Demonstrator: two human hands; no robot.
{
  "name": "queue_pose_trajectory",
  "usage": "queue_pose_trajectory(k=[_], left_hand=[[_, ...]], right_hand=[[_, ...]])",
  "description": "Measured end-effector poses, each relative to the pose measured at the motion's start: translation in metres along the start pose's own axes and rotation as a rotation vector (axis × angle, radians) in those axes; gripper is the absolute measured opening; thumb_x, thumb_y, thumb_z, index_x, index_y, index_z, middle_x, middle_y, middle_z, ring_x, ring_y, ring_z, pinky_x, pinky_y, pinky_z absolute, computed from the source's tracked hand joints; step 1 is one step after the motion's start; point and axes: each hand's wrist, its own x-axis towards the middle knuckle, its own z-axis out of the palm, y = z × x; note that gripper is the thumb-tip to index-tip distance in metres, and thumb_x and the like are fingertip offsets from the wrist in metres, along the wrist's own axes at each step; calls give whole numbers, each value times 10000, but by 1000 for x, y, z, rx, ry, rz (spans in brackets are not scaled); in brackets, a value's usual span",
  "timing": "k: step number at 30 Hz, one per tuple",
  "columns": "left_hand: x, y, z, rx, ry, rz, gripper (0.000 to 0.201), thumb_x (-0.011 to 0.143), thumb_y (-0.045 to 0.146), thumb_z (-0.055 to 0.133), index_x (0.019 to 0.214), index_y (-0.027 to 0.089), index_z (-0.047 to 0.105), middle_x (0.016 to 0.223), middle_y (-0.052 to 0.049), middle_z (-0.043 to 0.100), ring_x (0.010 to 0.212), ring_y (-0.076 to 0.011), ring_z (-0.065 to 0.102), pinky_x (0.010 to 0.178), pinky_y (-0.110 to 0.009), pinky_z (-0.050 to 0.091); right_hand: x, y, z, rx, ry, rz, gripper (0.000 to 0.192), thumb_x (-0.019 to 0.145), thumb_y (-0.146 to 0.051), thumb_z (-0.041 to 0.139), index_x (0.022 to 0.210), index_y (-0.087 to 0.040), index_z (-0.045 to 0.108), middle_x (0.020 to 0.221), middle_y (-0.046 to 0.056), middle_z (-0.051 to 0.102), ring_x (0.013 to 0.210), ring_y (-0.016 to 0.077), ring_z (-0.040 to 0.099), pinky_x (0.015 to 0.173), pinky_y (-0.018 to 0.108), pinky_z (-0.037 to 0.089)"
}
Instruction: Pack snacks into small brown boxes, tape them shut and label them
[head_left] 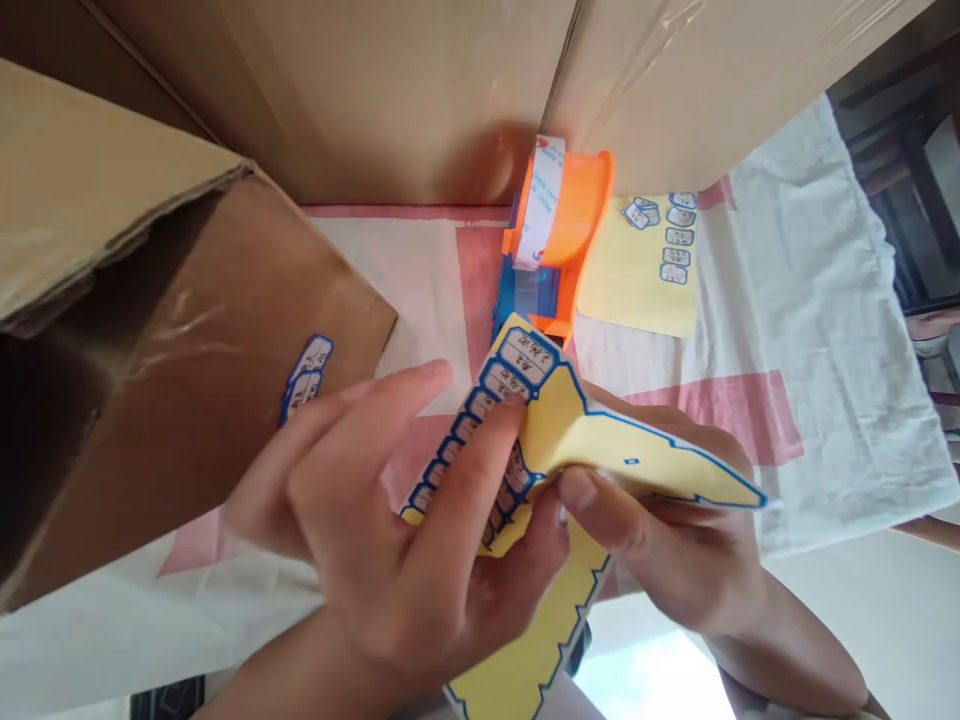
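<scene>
Both hands hold a yellow sticker sheet point(634, 455) that is bent in the middle, its rows of small white labels outlined in blue. My left hand point(390, 520) grips the sheet's left part, the index finger lying over the labels and the thumb near the bend. With thumb and fingers, my right hand point(667, 540) pinches the sheet to the right of the bend. Its fingers are partly hidden behind the sheet. Two small labels point(306, 378) sit on the brown cardboard just beyond my left hand. Handwriting on the labels is too small to read.
An orange and blue tape dispenser point(581, 210) with a tape roll stands behind the sheet. Right of it lies a yellow paper point(637, 295) bearing several labels. An open cardboard box point(247, 300) is on the left; larger cardboard point(390, 100) rises behind. A white and pink cloth point(810, 300) covers the table.
</scene>
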Motion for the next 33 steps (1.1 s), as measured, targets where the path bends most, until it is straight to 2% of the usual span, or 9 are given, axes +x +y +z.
queue_pose_trajectory(k=[4, 10, 14, 16, 20, 23, 29, 31, 33], left_hand=[[7, 3, 0, 209, -6, 264, 360, 827, 394, 753, 1180, 337, 712, 1288, -74, 671, 1113, -355, 588, 944, -595, 477], [10, 3, 1, 171, 23, 206, 344, 886, 210, 657, 1204, 338, 682, 1253, -57, 704, 1103, -329, 604, 956, -561, 438], [10, 3, 2, 170, 50, 188, 145, 900, 323, 685, 1042, 298, 684, 1216, -80, 694, 1071, -329, 612, 953, -558, 445], [10, 4, 3, 187, 36, 184, 168, 889, 417, 703, 1010, 303, 677, 1212, -81, 688, 1078, -337, 612, 960, -578, 450], [11, 3, 2, 182, 54, 216, 115, 877, 305, 721, 980, 312, 669, 1202, -60, 687, 1045, -300, 631, 950, -556, 484], [12, 0, 1, 109, 79, 165, 83, 910, 258, 685, 979, 303, 674, 1171, -56, 678, 1022, -264, 640, 973, -525, 494], [12, 0, 3, -167, 115, -45, 93, 993, 262, 607, 1003, 260, 699, 802, 24, 682, 712, -129, 631, 678, -296, 515], [11, 2, 5, -247, 140, -80, 110, 1006, 247, 592, 1028, 251, 699, 747, 41, 698, 623, -108, 634, 608, -265, 511], [11, 4, 6, -304, 150, -79, 123, 1008, 229, 589, 1057, 246, 701, 799, 32, 748, 640, -115, 687, 612, -260, 547]], right_hand=[[3, 2, 1, -13, -24, -81, 307, 952, -259, 654, 659, -226, 572, 663, 1, 568, 559, 134, 490, 554, 303, 506], [2, 3, -1, 6, 89, -6, 290, 914, -375, 732, 699, -228, 604, 612, -10, 537, 513, 133, 466, 475, 296, 464], [1, 4, -5, 29, 101, 51, 303, 879, -463, 768, 744, -222, 644, 613, -2, 562, 536, 145, 514, 455, 284, 459], [0, 5, -5, 12, 123, 35, 309, 884, -461, 766, 740, -218, 641, 609, -4, 555, 530, 137, 504, 452, 274, 455], [-3, 5, -2, -51, 168, -27, 335, 892, -436, 762, 699, -215, 601, 614, -4, 546, 520, 121, 476, 443, 259, 438], [-2, 3, -4, -55, 179, -14, 327, 927, -436, 722, 710, -215, 617, 642, 12, 582, 575, 142, 553, 496, 268, 491], [12, 4, -44, -205, 276, 190, 204, 908, -405, 719, 908, -200, 714, 835, 62, 702, 811, 249, 705, 651, 350, 608], [18, 11, -60, -411, 402, 254, 196, 873, -359, 731, 970, -190, 717, 905, 80, 705, 890, 283, 704, 736, 412, 617], [22, 17, -70, -642, 587, 131, 276, 828, -325, 759, 1067, -197, 705, 1057, 108, 682, 1029, 311, 669, 869, 478, 588]])
